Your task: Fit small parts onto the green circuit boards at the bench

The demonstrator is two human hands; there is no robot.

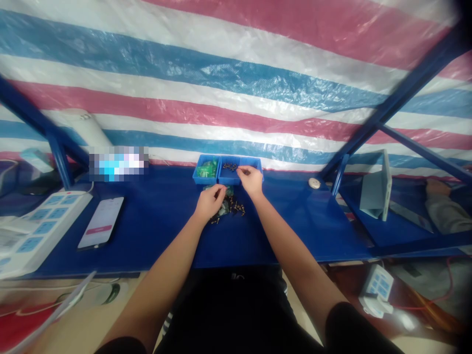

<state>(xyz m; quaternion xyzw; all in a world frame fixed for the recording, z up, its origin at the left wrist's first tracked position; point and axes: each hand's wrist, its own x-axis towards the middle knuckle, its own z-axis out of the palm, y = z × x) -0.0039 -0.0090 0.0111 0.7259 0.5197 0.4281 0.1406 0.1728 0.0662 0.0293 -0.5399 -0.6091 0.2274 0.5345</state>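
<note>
My left hand (209,201) is closed in a pinch over a small pile of dark and brass screws (233,206) on the blue table (155,231); what it grips is too small to name. My right hand (250,180) reaches into the blue tray (220,180), its fingers pinched above the small parts (230,167) in the middle compartment. The tray's left compartment holds green pieces (207,169). Whatever the right fingers pinch is too small to make out.
A phone (101,222) lies on the table's left, beside a white power strip (33,233). A round white disc (314,183) sits to the right. A tablet on a stand (376,189) and another person's arm (444,209) are at far right. A striped tarp hangs behind.
</note>
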